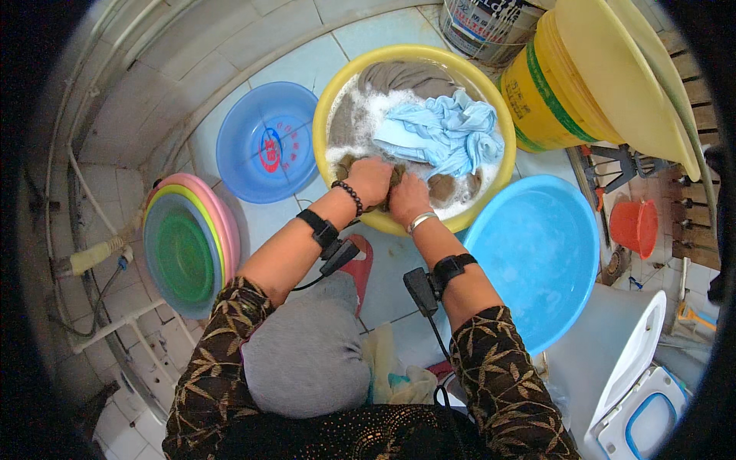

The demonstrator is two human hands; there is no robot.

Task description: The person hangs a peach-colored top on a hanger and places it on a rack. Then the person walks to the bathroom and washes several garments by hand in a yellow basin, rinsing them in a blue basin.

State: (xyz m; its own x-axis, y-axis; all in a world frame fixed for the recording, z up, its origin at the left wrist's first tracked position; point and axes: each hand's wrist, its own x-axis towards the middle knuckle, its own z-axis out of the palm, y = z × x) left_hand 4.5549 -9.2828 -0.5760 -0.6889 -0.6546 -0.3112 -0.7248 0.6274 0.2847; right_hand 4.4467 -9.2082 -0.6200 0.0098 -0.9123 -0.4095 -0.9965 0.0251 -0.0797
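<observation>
Brown cloth point(396, 178) lies bunched just inside the yellow basin point(414, 52); left hand point(369, 181) and right hand point(409, 201) clench it, fingers curled, probably because 2 grips control wet folds better.

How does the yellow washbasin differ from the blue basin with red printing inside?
The yellow washbasin holds white suds and laundry; the blue basin holds no laundry. The yellow washbasin looks larger than the blue basin. The blue basin looks see-through, while the yellow washbasin looks opaque. Both are round and open-topped.
</observation>
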